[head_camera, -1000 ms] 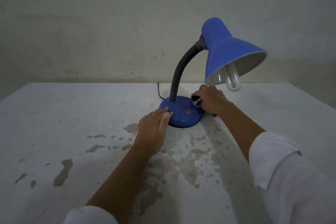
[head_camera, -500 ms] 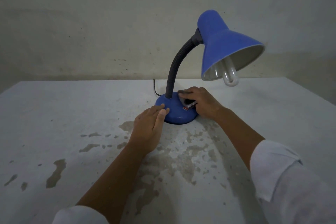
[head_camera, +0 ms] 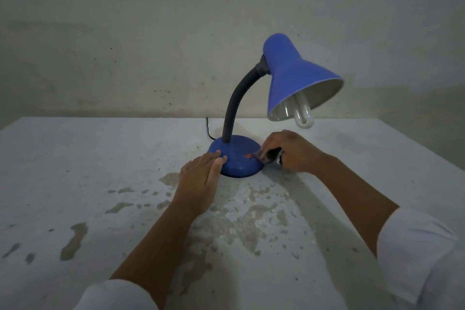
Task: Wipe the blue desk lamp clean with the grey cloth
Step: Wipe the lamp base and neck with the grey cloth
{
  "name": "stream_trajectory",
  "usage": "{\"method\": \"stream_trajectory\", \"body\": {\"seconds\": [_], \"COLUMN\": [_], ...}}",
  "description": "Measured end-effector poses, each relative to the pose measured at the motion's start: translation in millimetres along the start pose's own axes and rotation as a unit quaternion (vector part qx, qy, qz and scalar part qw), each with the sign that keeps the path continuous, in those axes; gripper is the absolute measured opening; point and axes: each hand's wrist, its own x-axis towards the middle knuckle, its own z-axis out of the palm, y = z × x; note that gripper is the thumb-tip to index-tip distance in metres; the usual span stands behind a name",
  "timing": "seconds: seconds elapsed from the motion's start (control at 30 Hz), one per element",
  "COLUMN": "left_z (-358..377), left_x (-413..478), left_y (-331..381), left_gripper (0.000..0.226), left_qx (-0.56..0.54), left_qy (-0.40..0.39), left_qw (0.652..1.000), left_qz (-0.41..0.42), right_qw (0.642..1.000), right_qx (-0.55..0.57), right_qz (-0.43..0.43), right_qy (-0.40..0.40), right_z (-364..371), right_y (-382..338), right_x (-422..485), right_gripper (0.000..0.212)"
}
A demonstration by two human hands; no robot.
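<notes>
The blue desk lamp point(head_camera: 294, 75) stands on a white table point(head_camera: 75, 158), its shade tilted to the right with a white bulb showing below. A black flexible neck joins the shade to the round blue base point(head_camera: 239, 156), which carries a small red switch. My left hand point(head_camera: 201, 178) lies flat, fingers together, pressing on the base's front left edge. My right hand point(head_camera: 292, 151) grips a bunched grey cloth point(head_camera: 268, 156) against the base's right side. Most of the cloth is hidden inside my fist.
A black cord point(head_camera: 208, 129) runs from behind the base toward the wall. The table's paint is chipped in grey patches point(head_camera: 246, 214) in front of the lamp. A stained wall point(head_camera: 151, 45) rises directly behind the table.
My right hand slid the cloth from the base's top, near the neck, over to its right side. My left hand stayed on the base's front left edge. The view shifted slightly.
</notes>
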Motion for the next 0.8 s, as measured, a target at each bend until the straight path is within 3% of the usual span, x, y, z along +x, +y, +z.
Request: {"method": "stream_trajectory", "body": {"seconds": [0.13,0.23,0.3,0.37,0.57,0.63,0.73,0.8], "left_z": [0.1,0.5,1.1,1.6,1.2,0.8,0.3,1.0], "left_x": [0.3,0.6,0.8,0.7,0.6,0.5,0.3,1.4], "left_y": [-0.5,-1.8,-3.7,-4.4,-4.0,-2.7,-0.9,-2.4], "left_gripper": [0.058,0.059,0.058,0.057,0.058,0.059,0.061,0.061], "left_qx": [-0.003,-0.002,-0.01,-0.013,-0.01,-0.006,0.004,0.011], "left_qy": [0.006,0.005,0.007,0.008,0.01,0.008,0.004,0.004], "left_qw": [1.0,1.0,1.0,1.0,1.0,1.0,1.0,1.0], "left_qz": [-0.001,0.001,0.005,0.007,0.007,0.005,0.007,0.011], "right_qw": [0.999,0.996,0.994,0.997,0.996,0.997,0.996,0.996], "right_qx": [-0.032,-0.086,-0.093,-0.048,0.012,-0.013,-0.061,-0.05], "right_qz": [0.005,-0.005,-0.038,-0.004,0.025,0.025,0.062,0.067], "right_qy": [0.028,0.031,0.039,0.06,0.079,0.067,0.008,0.034], "right_z": [8.1,32.0,36.3,40.1,49.1,43.0,22.0,15.2], "right_y": [-0.1,9.7,2.7,-4.4,-4.9,-9.0,-20.2,-31.1], "right_x": [20.6,18.5,5.1,-2.7,-17.7,-23.3,-22.8,-18.3], "right_gripper": [0.03,0.011,0.019,0.04,0.06,0.056,0.033,0.029]}}
